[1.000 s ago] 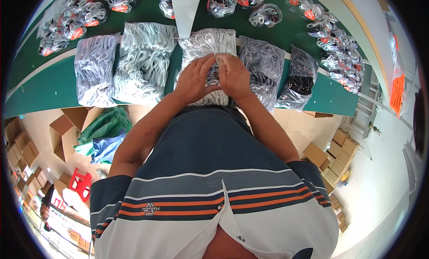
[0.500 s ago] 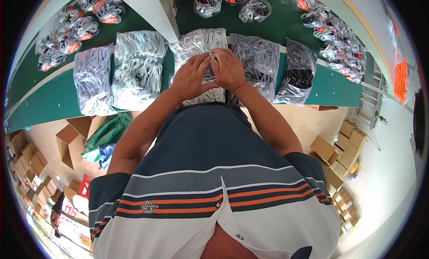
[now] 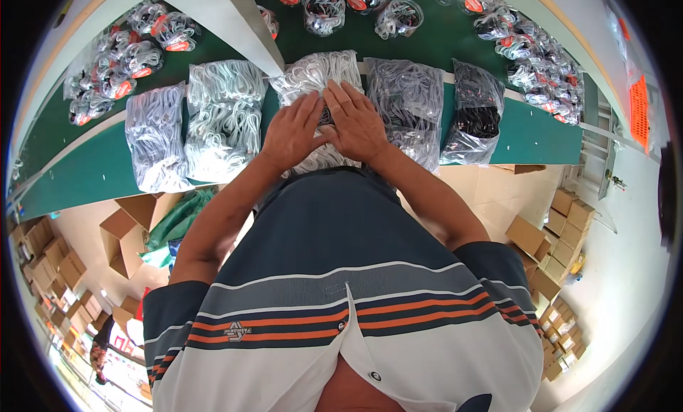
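Note:
My left hand (image 3: pixel 293 133) and my right hand (image 3: pixel 356 124) lie flat, fingers stretched out, on a plastic bag of white cables (image 3: pixel 313 67) at the near side of the green table. Their thumbs come close together over the middle of the bag. The hands hide much of that bag. To its left lie a bag of white cables (image 3: pixel 226 120) and a bag of pale grey cables (image 3: pixel 155 138). On its right side are a bag of grey cables (image 3: pixel 405 92) and a bag with black cables (image 3: pixel 477 120).
Clear tubs of cables (image 3: pixel 324 15) stand farther back on the green table (image 3: pixel 78 173), with more piled at both sides. A white post (image 3: pixel 245 28) rises beyond the bags. Cardboard boxes (image 3: pixel 124 241) sit on the floor at left, and stacked boxes (image 3: pixel 569 230) at right.
My fingers were bent and drawn together at the middle of the bag. Now both hands have flattened, with the fingers extended over it. The view has shifted slightly.

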`<act>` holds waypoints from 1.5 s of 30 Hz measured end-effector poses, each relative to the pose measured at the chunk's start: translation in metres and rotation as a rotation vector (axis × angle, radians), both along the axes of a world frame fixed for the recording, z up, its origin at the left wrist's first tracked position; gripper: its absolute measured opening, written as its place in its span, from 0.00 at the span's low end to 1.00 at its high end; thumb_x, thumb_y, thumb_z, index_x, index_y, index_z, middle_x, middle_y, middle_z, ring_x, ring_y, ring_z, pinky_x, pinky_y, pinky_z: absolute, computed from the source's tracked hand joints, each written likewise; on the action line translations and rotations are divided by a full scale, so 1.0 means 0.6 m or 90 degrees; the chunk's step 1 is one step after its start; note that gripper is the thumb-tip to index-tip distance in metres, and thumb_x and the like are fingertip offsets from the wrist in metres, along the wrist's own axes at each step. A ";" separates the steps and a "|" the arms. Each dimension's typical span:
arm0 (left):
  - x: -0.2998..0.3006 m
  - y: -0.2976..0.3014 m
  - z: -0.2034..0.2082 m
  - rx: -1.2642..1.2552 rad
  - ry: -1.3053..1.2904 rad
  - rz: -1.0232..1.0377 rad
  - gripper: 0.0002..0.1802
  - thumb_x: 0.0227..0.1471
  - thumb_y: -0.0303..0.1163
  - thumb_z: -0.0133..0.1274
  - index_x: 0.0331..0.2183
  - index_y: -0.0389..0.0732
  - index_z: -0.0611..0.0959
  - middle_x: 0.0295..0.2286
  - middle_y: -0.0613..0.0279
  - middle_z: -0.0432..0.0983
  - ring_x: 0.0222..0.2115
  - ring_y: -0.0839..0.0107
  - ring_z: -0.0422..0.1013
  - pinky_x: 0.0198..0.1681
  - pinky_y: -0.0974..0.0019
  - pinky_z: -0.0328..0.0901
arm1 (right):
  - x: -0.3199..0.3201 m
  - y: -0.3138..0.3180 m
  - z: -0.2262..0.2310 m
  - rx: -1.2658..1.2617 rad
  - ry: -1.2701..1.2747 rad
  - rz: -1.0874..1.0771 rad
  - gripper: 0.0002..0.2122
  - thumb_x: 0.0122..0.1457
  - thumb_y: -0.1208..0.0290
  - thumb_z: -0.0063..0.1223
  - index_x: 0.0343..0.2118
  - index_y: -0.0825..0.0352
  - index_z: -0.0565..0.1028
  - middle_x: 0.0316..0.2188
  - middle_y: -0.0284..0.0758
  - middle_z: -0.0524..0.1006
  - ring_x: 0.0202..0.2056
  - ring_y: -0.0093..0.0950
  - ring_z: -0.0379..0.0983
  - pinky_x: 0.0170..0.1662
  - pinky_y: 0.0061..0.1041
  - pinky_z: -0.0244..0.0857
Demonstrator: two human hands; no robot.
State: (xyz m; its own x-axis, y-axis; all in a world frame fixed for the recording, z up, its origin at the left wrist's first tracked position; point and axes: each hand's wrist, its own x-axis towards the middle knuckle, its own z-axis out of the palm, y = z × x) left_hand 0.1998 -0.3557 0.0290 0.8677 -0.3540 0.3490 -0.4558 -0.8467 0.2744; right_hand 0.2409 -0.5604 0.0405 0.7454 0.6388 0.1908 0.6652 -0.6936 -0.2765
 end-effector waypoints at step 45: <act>-0.131 0.082 0.031 -0.176 0.206 0.304 0.26 0.61 0.42 0.61 0.58 0.45 0.78 0.55 0.56 0.75 0.43 0.59 0.80 0.43 0.57 0.74 | 0.132 -0.125 0.131 0.165 -0.087 -0.060 0.05 0.58 0.74 0.62 0.36 0.58 0.79 0.33 0.29 0.78 0.31 0.33 0.74 0.34 0.32 0.68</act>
State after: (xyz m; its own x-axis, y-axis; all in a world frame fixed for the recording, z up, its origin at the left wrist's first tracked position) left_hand 0.1211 -0.3065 0.0475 0.9843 0.1635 0.0666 0.0966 -0.8144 0.5722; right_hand 0.3202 -0.6352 0.1191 0.7552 0.4852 0.4407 0.6446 -0.6721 -0.3644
